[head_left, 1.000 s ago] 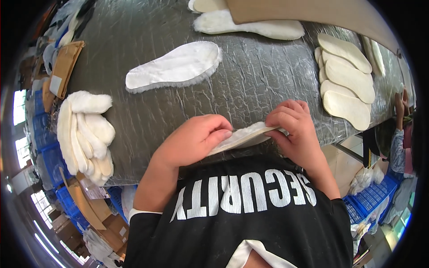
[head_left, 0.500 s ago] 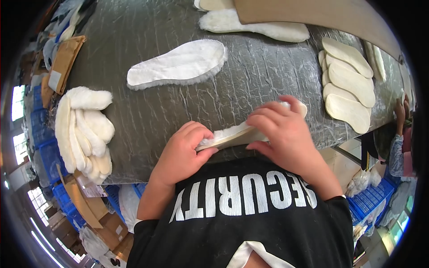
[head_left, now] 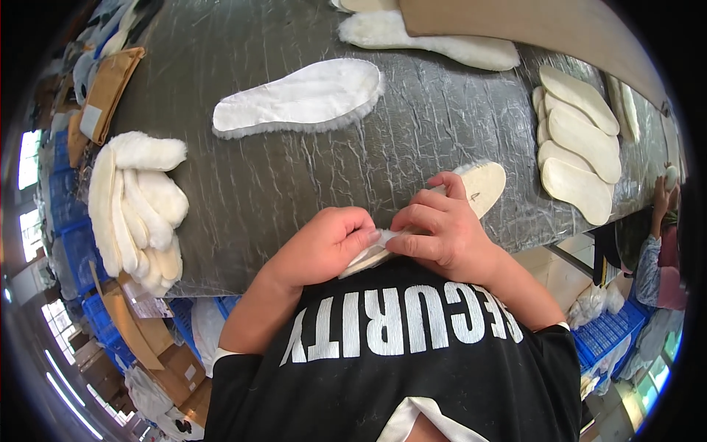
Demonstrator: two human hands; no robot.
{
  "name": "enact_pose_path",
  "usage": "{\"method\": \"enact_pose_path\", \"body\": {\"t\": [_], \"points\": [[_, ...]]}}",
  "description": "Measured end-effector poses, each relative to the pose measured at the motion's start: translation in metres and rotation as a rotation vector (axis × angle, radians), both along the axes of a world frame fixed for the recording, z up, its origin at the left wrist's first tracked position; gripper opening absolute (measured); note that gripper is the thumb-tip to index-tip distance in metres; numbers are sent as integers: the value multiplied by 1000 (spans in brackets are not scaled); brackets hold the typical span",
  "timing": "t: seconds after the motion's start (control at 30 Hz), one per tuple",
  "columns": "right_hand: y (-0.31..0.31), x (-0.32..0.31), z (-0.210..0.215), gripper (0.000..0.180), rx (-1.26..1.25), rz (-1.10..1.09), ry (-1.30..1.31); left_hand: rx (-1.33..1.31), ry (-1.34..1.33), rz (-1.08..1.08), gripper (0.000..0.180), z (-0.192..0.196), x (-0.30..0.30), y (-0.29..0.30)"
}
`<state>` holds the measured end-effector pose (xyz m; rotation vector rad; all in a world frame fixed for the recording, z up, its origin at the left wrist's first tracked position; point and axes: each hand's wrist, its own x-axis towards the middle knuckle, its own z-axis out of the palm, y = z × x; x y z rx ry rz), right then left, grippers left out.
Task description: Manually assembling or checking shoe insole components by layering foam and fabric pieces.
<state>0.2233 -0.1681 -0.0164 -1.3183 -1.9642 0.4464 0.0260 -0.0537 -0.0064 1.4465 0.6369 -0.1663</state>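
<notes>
A fleece-lined insole (head_left: 486, 186) with a cream backing lies slantwise at the near edge of the table, close to my body. My left hand (head_left: 322, 249) is closed at its near end, thumb and forefinger pinching the white fleece edge. My right hand (head_left: 443, 230) grips the middle of the insole, its fingers bent over it and meeting the left fingertips. The rounded far end shows past my right hand, with a small dark mark on the backing. Further off, a white fleece insole piece (head_left: 298, 97) rests with its smooth side up.
Fleece insoles (head_left: 132, 210) are piled at the table's left edge. Several cream insoles (head_left: 582, 144) overlap on the right. A brown sheet (head_left: 515, 18) covers part of another fleece insole (head_left: 431, 43) at the back. Another person's hand (head_left: 666, 195) shows far right. Blue crates (head_left: 611, 328) stand below.
My left hand has moved right, closer to my right hand. The insole has tilted, its far end now showing the cream backing. The right hand's fingers have bent in toward the left hand.
</notes>
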Motion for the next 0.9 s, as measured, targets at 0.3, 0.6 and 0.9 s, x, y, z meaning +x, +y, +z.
{"method": "enact_pose_path", "body": {"t": [0.3,0.6,0.9], "points": [[3,0,4,16,-136,-47,-26,34,98,263,19,-9,5,-4],[2,-4,-2,14,-101,-74,-3,190,50,140,16,15,4,-7],[-2,-5,-2,23,-33,-52,39,-88,102,89,14,14,5,-6]]}}
